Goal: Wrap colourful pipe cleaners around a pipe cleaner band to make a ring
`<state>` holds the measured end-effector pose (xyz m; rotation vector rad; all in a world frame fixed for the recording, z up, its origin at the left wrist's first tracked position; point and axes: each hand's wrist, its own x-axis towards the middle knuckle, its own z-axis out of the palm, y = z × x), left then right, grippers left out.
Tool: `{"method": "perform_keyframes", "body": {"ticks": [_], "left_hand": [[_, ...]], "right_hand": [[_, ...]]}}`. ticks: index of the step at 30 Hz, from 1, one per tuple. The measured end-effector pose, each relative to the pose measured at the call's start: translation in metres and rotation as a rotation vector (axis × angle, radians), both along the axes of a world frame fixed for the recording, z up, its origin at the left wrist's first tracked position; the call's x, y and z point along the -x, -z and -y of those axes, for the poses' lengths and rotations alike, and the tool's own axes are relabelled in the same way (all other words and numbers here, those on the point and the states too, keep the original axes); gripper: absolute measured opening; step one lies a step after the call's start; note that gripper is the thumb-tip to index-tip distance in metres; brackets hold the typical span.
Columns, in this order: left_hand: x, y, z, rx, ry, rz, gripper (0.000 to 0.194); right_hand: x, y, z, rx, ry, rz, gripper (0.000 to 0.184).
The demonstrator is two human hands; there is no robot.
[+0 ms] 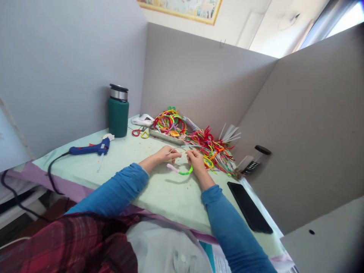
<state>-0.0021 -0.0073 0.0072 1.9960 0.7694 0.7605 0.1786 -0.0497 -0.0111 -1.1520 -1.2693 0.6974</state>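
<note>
Over the middle of the table my right hand point(196, 158) pinches a thin hoop, like a headband frame. Part of this hoop point(186, 173) hangs below the fingers, covered in fuzzy green and pink pipe cleaner. Its bare part arches thinly between both hands. My left hand point(167, 154) is closed at the fingertips, close to the right one, on a thin pale yellow strand that looks like a pipe cleaner. The fingers hide where strand and hoop meet. Just behind the hands lies a light blue pipe cleaner point(191, 146).
A metal tray point(165, 135) of colourful hoops and a heap of pipe cleaners point(210, 146) lie behind. To the left are a blue glue gun point(89, 148) with a cord, a green bottle point(118, 115) and small red and yellow shapes. A black phone point(250, 206) lies right.
</note>
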Motion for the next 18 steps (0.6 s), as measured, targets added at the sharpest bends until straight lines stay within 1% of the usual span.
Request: {"method": "perform_keyframes", "body": {"ticks": [2,6,8,11,14,16,18], "left_hand": [[0.0,0.0,0.001,0.034,0.0,0.018,0.055],[-0.002,-0.002,0.004,0.154,0.038,0.03,0.066],[-0.002,-0.004,0.005,0.171,0.043,0.011,0.066],[-0.001,-0.006,0.005,0.133,0.057,-0.017,0.06],[0.0,-0.005,0.005,0.124,0.082,0.04,0.049],[0.0,-0.005,0.004,0.171,0.086,0.109,0.042],[0.0,-0.004,0.004,0.252,0.096,0.174,0.038]], "right_hand": [[-0.002,0.001,-0.001,-0.015,0.027,-0.017,0.028],[-0.005,0.004,-0.007,-0.022,0.068,-0.068,0.026],[-0.008,0.007,-0.01,-0.027,0.093,-0.084,0.027],[-0.012,0.009,-0.014,-0.035,0.119,-0.112,0.028],[-0.013,0.009,-0.014,-0.026,0.124,-0.12,0.028],[-0.013,0.008,-0.013,-0.017,0.11,-0.112,0.028],[-0.012,0.006,-0.011,-0.011,0.082,-0.107,0.027]]}}
